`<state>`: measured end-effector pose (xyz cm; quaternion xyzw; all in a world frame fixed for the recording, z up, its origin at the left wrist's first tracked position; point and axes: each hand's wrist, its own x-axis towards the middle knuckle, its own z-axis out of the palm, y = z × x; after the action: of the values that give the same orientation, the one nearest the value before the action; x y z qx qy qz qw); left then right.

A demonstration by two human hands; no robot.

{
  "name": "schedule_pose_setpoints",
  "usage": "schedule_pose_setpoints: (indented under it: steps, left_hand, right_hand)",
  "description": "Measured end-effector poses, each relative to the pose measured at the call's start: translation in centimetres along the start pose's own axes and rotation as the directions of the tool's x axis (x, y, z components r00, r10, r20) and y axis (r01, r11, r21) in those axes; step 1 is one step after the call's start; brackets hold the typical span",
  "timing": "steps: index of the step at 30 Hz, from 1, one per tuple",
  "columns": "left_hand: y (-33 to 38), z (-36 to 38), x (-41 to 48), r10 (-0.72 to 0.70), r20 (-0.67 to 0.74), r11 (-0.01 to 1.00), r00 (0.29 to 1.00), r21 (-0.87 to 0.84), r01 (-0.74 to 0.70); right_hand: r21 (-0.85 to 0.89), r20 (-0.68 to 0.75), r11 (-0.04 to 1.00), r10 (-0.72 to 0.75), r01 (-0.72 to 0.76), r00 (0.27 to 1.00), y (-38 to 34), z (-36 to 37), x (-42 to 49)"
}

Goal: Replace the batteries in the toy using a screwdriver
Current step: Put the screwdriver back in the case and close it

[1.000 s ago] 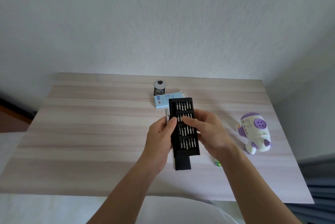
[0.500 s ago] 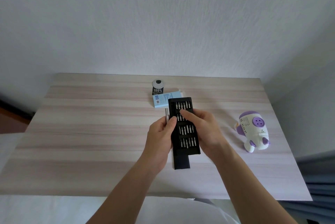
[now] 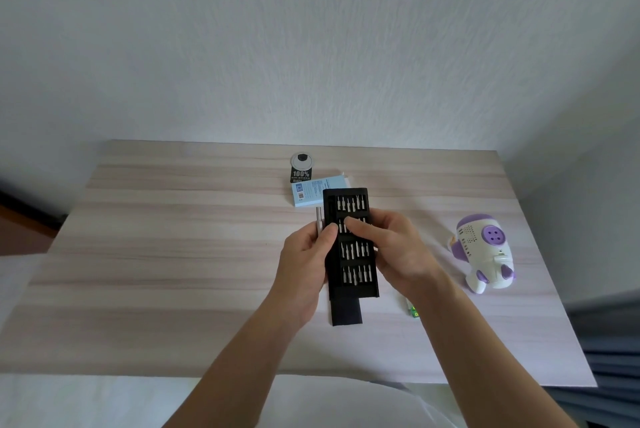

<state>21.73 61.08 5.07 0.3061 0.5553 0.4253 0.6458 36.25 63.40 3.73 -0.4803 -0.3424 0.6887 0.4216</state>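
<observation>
Only one text could be read with certainty: "100%", in large white figures on a small black card [image 3: 301, 174] at the far side of the table [image 3: 173, 254], just under a round silver and black disc [image 3: 301, 161]. One line of white print below these figures was too small to read. The light blue box [image 3: 320, 190] beside the card carried a white label [image 3: 300, 192] with a square code and fine print, also not legible. On the black bit case [image 3: 351, 289], any marking was too small to tell.

Bare forearms [image 3: 242, 351], left hand [image 3: 304, 265], right hand [image 3: 398, 251], white garment [image 3: 311, 403] at bottom edge
</observation>
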Motion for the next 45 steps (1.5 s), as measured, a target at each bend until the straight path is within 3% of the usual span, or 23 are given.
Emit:
schedule_pose_setpoints:
  steps: [5,8,10,12,14,28,32,37,45]
  left_hand:
    - [0.2,-0.1,0.1,0.026,0.007,1.000,1.000,0.018,-0.026]
    - [0.3,0.0,0.2,0.045,-0.010,0.999,0.999,0.013,-0.044]
    - [0.3,0.0,0.4,0.053,-0.026,0.998,0.998,0.021,-0.052]
    - [0.2,0.0,0.6,0.058,-0.040,0.998,0.998,0.030,-0.057]
    - [0.1,0.2,0.7,0.063,-0.050,0.997,0.997,0.042,-0.061]
    - [-0.7,0.7,0.9,0.158,-0.069,0.979,0.985,0.138,-0.148]
    - [-0.8,0.5,1.0,0.145,-0.074,0.981,0.987,0.138,-0.134]
    - [-0.9,0.5,1.2,0.132,-0.074,0.984,0.989,0.131,-0.121]
    - [-0.9,0.4,1.4,0.084,-0.086,0.990,0.993,0.119,-0.073]
  right_hand:
    - [-0.069,-0.005,0.998,-0.010,0.009,1.000,-0.5,0.1,-0.3]
    - [-0.271,-0.183,0.961,-0.112,0.059,0.977,-0.6,0.3,-0.5]
    - [-0.473,-0.304,0.873,-0.288,0.118,0.908,-0.6,0.7,-0.8]
    - [-0.654,-0.300,0.733,-0.477,0.186,0.826,-0.5,1.3,-1.3]
    - [-0.719,-0.260,0.660,-0.547,0.219,0.796,-0.5,2.0,-1.4]
    - [-0.695,-0.412,0.715,-0.479,0.072,0.775,-0.2,3.5,-0.9]
    - [-0.696,-0.394,0.717,-0.414,0.028,0.821,-0.1,3.2,-0.5]
    - [-0.658,-0.381,0.750,-0.412,0.070,0.828,0.0,2.8,-0.5]
    - [-0.750,-0.268,0.658,-0.394,0.066,0.879,-0.6,1.8,-0.1]
